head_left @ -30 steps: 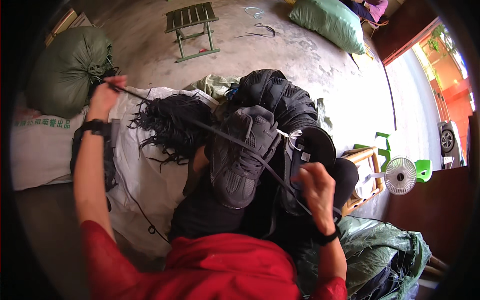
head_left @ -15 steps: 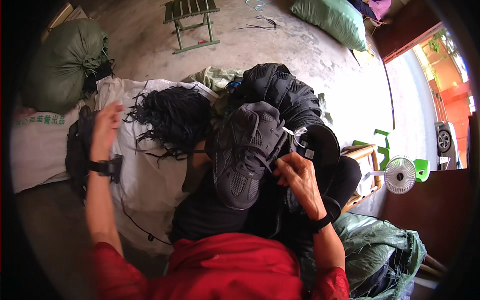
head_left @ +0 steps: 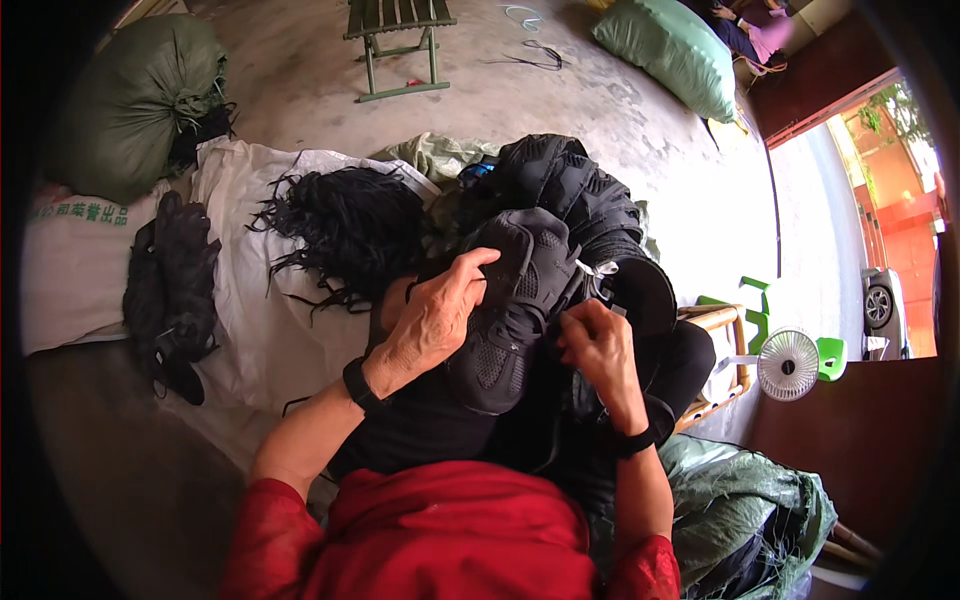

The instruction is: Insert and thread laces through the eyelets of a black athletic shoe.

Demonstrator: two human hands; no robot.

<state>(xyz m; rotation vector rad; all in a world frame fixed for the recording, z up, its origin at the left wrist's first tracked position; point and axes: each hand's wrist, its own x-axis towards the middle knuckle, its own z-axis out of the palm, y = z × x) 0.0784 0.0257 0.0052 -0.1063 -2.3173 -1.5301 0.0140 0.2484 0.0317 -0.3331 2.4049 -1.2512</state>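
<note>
L hand (head_left: 435,312) by shoe (head_left: 515,310); R hand (head_left: 602,350) opp.

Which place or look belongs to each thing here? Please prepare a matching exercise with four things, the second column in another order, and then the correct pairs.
Column one
1. Shoe
2. Fan
3. Black strands
4. Stool

Column two
A. Heaped on the white sack
B. Partly cut off by the picture's top edge
C. Between the left hand and the right hand
D. White, to the right of the right hand

Right pairs: 1-C, 2-D, 3-A, 4-B
</note>
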